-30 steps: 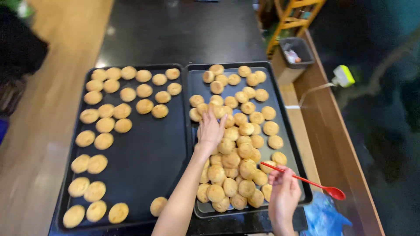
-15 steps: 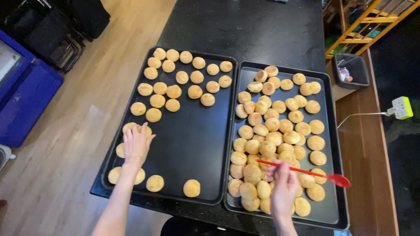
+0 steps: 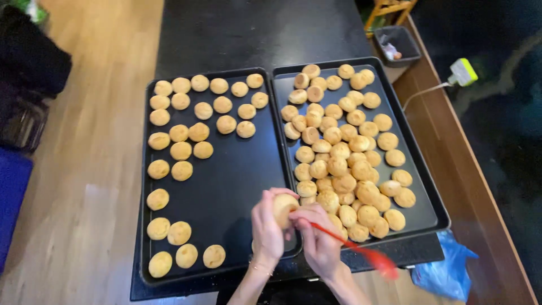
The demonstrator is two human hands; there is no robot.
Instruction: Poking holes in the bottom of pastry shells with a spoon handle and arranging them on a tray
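A person's left hand [image 3: 267, 229] grips a round golden pastry puff [image 3: 284, 207] above the near edge of 2 black baking trays [image 3: 248, 169], while the right hand [image 3: 318, 240], closed around a slim red plastic tool [image 3: 355, 250], presses its tip against the puff.

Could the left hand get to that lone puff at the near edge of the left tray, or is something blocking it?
Probably yes, once freed. The left hand holds a puff now, but the lone puff lies open on the left tray, nothing between them.
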